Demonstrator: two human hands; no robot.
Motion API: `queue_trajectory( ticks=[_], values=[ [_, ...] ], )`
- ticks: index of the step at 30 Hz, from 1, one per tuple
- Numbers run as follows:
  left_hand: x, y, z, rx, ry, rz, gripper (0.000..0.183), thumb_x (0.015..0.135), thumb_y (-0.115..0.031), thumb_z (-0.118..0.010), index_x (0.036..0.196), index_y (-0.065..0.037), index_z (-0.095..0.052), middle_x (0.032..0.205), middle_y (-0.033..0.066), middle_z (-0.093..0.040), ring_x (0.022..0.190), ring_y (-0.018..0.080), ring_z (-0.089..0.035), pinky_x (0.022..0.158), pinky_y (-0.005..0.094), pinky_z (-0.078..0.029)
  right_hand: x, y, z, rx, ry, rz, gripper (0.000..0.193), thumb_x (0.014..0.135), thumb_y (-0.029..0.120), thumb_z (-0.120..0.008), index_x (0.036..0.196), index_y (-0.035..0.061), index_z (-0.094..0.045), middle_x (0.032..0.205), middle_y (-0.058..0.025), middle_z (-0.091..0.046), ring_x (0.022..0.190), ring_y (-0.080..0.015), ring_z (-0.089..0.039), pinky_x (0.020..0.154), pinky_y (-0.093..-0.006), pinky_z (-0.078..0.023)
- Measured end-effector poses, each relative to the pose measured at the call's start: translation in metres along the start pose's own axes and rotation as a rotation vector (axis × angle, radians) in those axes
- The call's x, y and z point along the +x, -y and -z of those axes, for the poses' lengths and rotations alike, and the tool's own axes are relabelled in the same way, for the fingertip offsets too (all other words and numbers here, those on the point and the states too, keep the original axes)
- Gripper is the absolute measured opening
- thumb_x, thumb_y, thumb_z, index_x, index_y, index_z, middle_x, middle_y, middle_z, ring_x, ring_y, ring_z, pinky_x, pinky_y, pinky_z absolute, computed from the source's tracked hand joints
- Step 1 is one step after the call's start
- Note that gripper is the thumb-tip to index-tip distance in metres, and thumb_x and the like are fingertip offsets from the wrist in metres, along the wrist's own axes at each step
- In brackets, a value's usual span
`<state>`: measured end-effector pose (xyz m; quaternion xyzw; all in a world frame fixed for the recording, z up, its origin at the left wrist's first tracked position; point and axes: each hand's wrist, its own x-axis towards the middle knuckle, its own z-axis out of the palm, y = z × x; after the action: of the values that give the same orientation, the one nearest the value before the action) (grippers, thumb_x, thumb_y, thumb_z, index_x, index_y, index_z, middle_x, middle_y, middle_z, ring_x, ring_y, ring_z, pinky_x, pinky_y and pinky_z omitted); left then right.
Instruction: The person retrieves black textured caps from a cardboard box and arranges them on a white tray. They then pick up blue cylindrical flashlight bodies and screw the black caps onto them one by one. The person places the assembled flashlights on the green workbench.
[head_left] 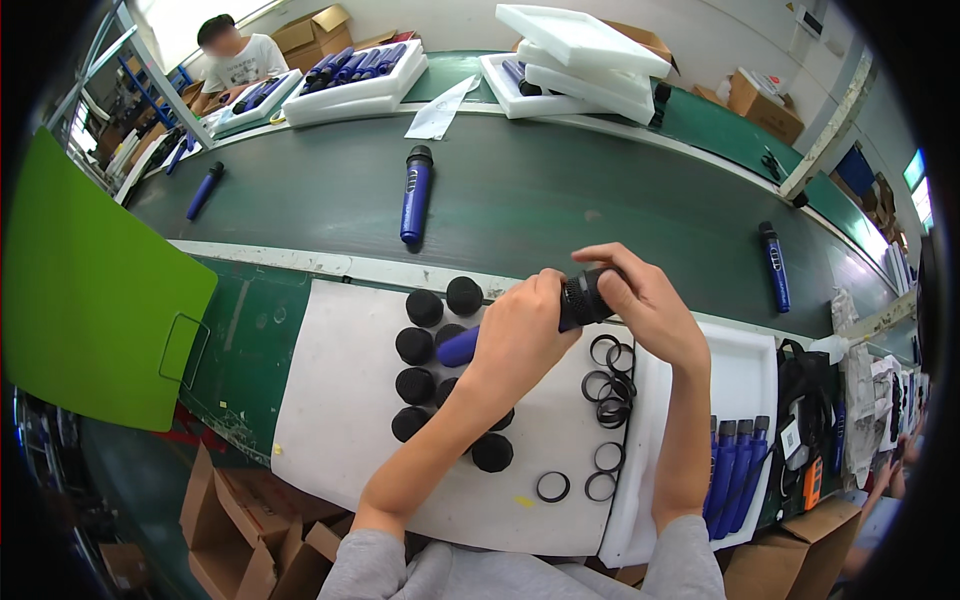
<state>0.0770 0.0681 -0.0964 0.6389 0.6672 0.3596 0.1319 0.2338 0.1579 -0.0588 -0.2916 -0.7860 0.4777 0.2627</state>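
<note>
My left hand (520,335) is wrapped round the blue handle of a microphone (459,347), which I hold tilted above a pale work mat (330,400). At its upper right end, the thumb and fingers of my right hand (645,305) close on the black head (582,301), with the index finger reaching over it. Under and beside my left forearm stand several round black caps (414,346), some partly hidden by the arm. Thin black rings (553,487) lie on the mat's right side, several of them overlapping below my right hand.
Beyond the mat runs a dark green conveyor (520,190) carrying a blue microphone (416,195) and others. A white foam tray (640,500) of blue microphones stands at my right. Foam boxes (370,90) line the far side, where a person (240,62) sits. A green panel (100,290) rises at left.
</note>
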Motion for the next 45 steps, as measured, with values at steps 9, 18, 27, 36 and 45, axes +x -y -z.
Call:
queue_trajectory(
  ticks=[9, 18, 27, 36, 45],
  values=[
    [-0.002, -0.023, 0.024, -0.757, 0.289, 0.082, 0.063, 0.082, -0.019, -0.081, 0.13, 0.002, -0.047, 0.1, 0.0135, -0.067, 0.094, 0.0209, -0.07, 0.083, 0.033, -0.056, 0.002, -0.001, -0.01, 0.918, -0.233, 0.326, 0.043, 0.087, 0.015, -0.065, 0.126, -0.0005, -0.057, 0.076, -0.0068, -0.059, 0.08, -0.0218, -0.066, 0.093, -0.0483, -0.054],
    [-0.006, -0.039, 0.026, -0.876, 0.668, 0.29, 0.027, 0.082, -0.017, -0.073, 0.095, 0.001, -0.057, 0.069, 0.0026, -0.059, 0.048, 0.0114, -0.055, 0.048, 0.028, -0.045, -0.007, 0.006, -0.003, 1.023, -0.137, 0.337, 0.041, 0.086, 0.01, -0.062, 0.125, -0.004, -0.059, 0.074, -0.0058, -0.058, 0.07, -0.0201, -0.066, 0.089, -0.0495, -0.057],
    [-0.006, -0.034, 0.021, -0.413, 0.31, 0.05, 0.036, 0.083, -0.019, -0.075, 0.101, 0.005, -0.054, 0.078, 0.0207, -0.067, 0.072, 0.0311, -0.071, 0.065, 0.039, -0.053, -0.005, 0.012, -0.014, 0.916, -0.366, 0.266, 0.044, 0.087, 0.01, -0.062, 0.126, -0.0081, -0.057, 0.073, -0.0072, -0.058, 0.07, -0.0193, -0.066, 0.085, -0.0464, -0.059],
    [-0.005, -0.033, 0.017, -0.488, 0.367, 0.203, 0.026, 0.08, -0.011, -0.073, 0.095, 0.0, -0.055, 0.069, 0.0096, -0.064, 0.057, 0.0222, -0.064, 0.054, 0.0336, -0.05, -0.007, 0.025, -0.026, 0.619, -0.569, 0.181, 0.038, 0.092, 0.006, -0.063, 0.126, -0.0098, -0.055, 0.077, -0.0075, -0.063, 0.074, -0.0172, -0.068, 0.089, -0.0399, -0.059],
    [-0.004, -0.024, 0.007, -0.342, 0.238, 0.096, 0.033, 0.082, -0.022, -0.077, 0.097, 0.001, -0.059, 0.075, 0.0146, -0.068, 0.067, 0.0286, -0.069, 0.065, 0.0372, -0.053, -0.001, 0.01, -0.016, 0.931, -0.348, 0.119, 0.04, 0.09, 0.012, -0.064, 0.123, -0.0094, -0.056, 0.081, -0.0094, -0.064, 0.08, -0.0203, -0.07, 0.094, -0.0436, -0.056]
  ],
)
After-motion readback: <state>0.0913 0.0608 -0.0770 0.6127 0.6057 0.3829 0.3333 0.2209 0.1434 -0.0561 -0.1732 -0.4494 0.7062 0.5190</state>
